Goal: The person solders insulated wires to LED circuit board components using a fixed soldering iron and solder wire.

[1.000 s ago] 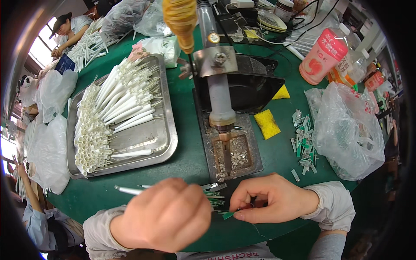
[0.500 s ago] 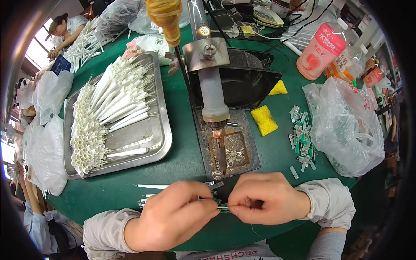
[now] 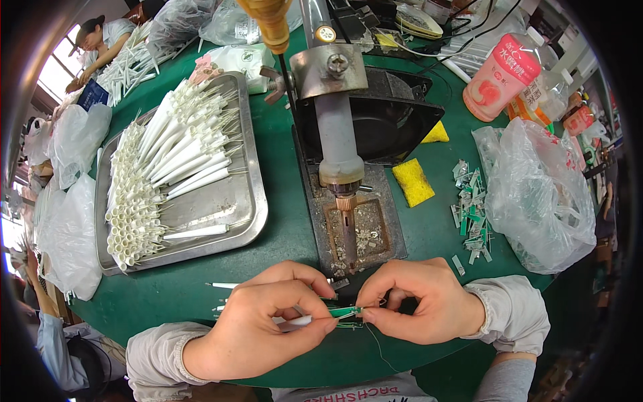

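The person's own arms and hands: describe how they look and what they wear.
The left hand and right hand are ungloved. Pale grey sleeve covers gather at both wrists; beyond the right one, a plain grey sleeve shows.

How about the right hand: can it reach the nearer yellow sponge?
Probably yes: just green tabletop lies between the right hand and that yellow sponge, though the hand seems busy pinching a green strip.

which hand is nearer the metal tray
Left. The left hand is below the metal tray in the picture, not touching it; the right hand is farther off, to the lower right.
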Demonstrator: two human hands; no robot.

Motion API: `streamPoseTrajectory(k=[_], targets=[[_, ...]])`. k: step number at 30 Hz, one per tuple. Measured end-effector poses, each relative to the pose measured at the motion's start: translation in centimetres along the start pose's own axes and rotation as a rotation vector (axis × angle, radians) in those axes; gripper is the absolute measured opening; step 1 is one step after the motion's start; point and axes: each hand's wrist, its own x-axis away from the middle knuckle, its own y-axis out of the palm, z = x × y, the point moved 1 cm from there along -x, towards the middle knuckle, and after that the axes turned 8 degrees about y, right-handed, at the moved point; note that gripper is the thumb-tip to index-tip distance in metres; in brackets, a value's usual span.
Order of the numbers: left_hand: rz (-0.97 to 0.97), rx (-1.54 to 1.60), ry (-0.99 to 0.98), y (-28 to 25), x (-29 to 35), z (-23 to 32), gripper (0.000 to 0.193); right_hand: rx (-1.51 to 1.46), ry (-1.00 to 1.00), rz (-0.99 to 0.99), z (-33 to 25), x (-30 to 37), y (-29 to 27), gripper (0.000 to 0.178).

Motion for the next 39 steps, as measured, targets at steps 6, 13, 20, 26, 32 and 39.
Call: streamPoseTrajectory(k=[6,13,20,26,32,39], targets=[[0.018,0.057,-0.016,0.3,0.0,0.1,0.008,0.044,-0.052,-0.017,0.1,0.0,0.0,0.012],[-0.035,0.114,-0.045,0.2,-0.2,-0.2,0.008,0.065,-0.088,-0.038,0.3,-0.1,0.1,0.012],[-0.037,0.140,-0.013,0.2,-0.1,-0.4,0.009,0.056,-0.086,-0.038,0.4,-0.2,0.0,0.013],[0.002,0.229,-0.012,0.3,-0.2,-0.6,0.009,0.033,-0.064,-0.056,0.4,-0.4,-0.4,0.013],[0.098,0.328,0.011,0.4,-1.3,-0.8,0.007,-0.429,0.219,-0.077,0.4,-1.3,-1.1,0.015],[0.118,0.338,0.040,0.1,-2.0,-0.9,0.006,-0.145,0.143,-0.081,0.1,-0.8,-1.4,0.014]])
